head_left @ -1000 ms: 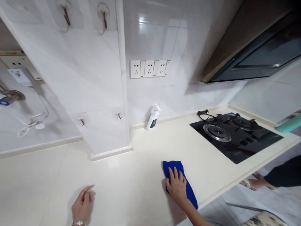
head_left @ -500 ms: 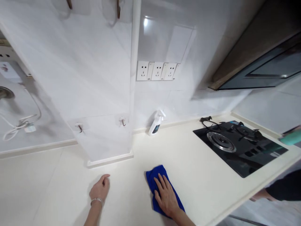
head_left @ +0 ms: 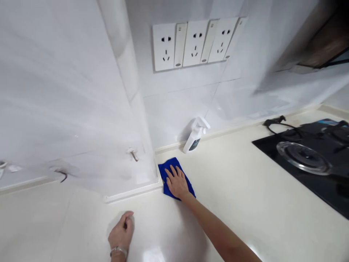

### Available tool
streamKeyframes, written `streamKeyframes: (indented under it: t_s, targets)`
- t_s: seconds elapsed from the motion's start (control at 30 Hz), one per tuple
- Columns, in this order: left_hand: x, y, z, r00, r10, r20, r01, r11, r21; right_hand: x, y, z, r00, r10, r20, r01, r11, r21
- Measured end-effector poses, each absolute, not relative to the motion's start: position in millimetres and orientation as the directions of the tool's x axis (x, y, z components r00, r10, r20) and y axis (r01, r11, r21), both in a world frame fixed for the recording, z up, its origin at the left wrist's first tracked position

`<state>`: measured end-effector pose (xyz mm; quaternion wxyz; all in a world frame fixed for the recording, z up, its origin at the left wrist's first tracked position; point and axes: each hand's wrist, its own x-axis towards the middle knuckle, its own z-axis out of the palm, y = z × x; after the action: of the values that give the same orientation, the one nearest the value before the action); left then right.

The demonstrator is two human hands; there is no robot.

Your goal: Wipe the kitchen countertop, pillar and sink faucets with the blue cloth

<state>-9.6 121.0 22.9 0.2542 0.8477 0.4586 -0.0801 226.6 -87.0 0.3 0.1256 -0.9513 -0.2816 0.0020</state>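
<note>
My right hand [head_left: 177, 183] lies flat with its fingers spread on a blue cloth [head_left: 169, 162], pressing it on the pale countertop [head_left: 226, 182]. The cloth's left edge touches the corner where the wall column's base trim [head_left: 133, 193] ends. Just behind the cloth, a white spray bottle [head_left: 194, 140] with a dark label stands against the back wall. My left hand [head_left: 121, 233] is curled into a loose fist, resting on the counter in front of the column. Nothing shows in it. A bracelet [head_left: 118, 250] circles the left wrist.
To the right, a black gas hob [head_left: 308, 160] is set in the counter, with a black cable and plug [head_left: 275, 120] behind it. Wall sockets [head_left: 195, 43] are above the bottle. Hooks [head_left: 133, 155] stick out from the white column [head_left: 81, 109].
My right hand has slid the cloth forward and left to the column's corner. The view has come closer to the sockets and bottle. My left hand stays curled on the counter.
</note>
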Motion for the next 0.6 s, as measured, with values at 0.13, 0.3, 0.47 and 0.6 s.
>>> streamKeyframes:
  t_s: [0.13, 0.3, 0.47, 0.6]
  targets:
    - [-12.0, 124.7, 15.9, 0.553, 0.743, -0.376, 0.829, -0.447, 0.337, 263.3, -56.7, 3.0, 0.814, 0.578, 0.053, 0.571, -0.779, -0.26]
    - [-13.7, 122.0, 10.9, 0.549, 0.769, -0.326, 0.827, -0.445, 0.343, 295.1, -36.1, 8.0, 0.827, 0.56, 0.039, 0.549, -0.793, -0.265]
    - [-12.1, 115.0, 12.6, 0.558, 0.789, -0.258, 0.813, -0.458, 0.359, 300.7, -36.2, 12.8, 0.824, 0.566, 0.034, 0.549, -0.782, -0.295]
    - [-9.7, 117.5, 16.3, 0.556, 0.778, -0.292, 0.819, -0.456, 0.347, 277.6, -55.3, 14.8, 0.807, 0.589, 0.041, 0.574, -0.768, -0.285]
